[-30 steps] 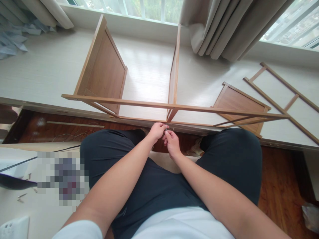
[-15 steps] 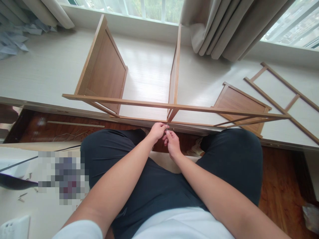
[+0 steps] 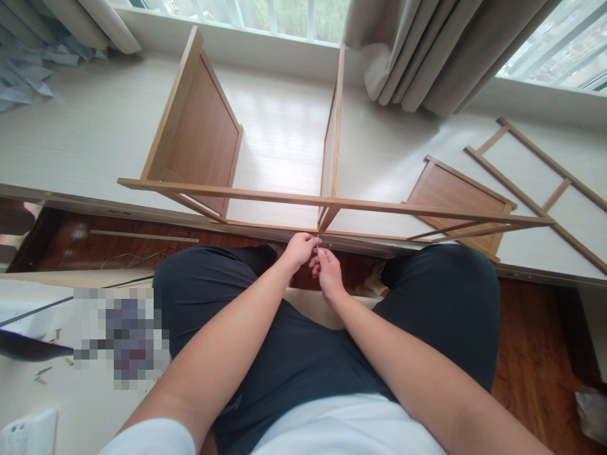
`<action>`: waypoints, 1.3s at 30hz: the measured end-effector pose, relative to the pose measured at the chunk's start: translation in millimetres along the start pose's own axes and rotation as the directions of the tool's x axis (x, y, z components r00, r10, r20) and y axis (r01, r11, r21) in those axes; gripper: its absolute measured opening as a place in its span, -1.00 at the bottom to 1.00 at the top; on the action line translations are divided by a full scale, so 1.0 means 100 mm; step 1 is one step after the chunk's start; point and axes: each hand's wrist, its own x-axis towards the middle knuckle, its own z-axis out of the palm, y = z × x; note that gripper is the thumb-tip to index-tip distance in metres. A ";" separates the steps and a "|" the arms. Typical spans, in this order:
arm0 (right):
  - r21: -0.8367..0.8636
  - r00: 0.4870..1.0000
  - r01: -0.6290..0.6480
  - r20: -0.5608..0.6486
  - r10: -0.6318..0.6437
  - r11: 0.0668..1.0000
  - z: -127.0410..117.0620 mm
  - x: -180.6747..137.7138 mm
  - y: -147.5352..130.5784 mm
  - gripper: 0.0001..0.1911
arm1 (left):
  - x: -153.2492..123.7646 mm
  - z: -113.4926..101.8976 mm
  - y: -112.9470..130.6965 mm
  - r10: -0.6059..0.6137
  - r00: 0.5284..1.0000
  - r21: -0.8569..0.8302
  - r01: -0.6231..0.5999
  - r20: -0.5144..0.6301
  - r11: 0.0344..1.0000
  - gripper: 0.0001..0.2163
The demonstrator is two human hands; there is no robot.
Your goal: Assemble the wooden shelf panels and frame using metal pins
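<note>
My right hand [image 3: 329, 268] is closed in a pinch around a thin metal rod [image 3: 318, 242], too small to tell whether it is a screw or a hex key. Just to its left, my left hand [image 3: 301, 248] has its fingers pinched by the rod's upper end; what they grip is hidden. Both hands are right below the lower rail of a wooden shelf frame [image 3: 265, 198], under the joint with its middle panel [image 3: 333, 126]. A left panel [image 3: 202, 126] also stands upright from the frame, which rests on a pale ledge [image 3: 279, 114].
On the ledge's right side lie a loose wooden panel [image 3: 462, 189] and a ladder-like wooden frame [image 3: 535, 170]. Grey curtains [image 3: 436, 50] hang behind. To my left, several screws [image 3: 42, 371] lie on a white desk [image 3: 90, 411] beside a blurred-out patch and a white power strip [image 3: 29, 433].
</note>
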 end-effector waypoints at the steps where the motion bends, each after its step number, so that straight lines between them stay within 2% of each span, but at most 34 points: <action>1: 0.000 1.000 0.001 0.001 -0.001 1.000 0.00 0.00 0.01 -0.57 | 0.00 0.00 0.00 -0.004 1.000 -0.002 0.004 0.000 1.000 -0.87; 22: 0.061 0.999 -0.036 0.017 0.035 0.997 -0.04 0.05 0.05 -0.59 | 0.00 0.02 0.00 -0.004 1.000 -0.029 0.004 -0.006 1.000 -0.87; 27: 0.071 0.999 -0.050 0.014 0.049 0.996 -0.04 0.06 0.05 -0.58 | 0.00 0.01 0.02 -0.008 1.000 -0.032 0.008 0.009 0.999 -0.84; 34: 0.074 0.998 -0.069 0.000 0.069 0.995 -0.04 0.07 0.06 -0.56 | 0.03 0.03 -0.02 -0.018 1.000 -0.042 0.017 -0.026 0.999 -0.72; 39: 0.078 0.996 -0.091 -0.006 0.091 0.993 -0.06 0.09 0.08 -0.58 | 0.12 0.02 -0.09 0.022 0.998 0.108 -0.016 -0.051 0.994 -0.75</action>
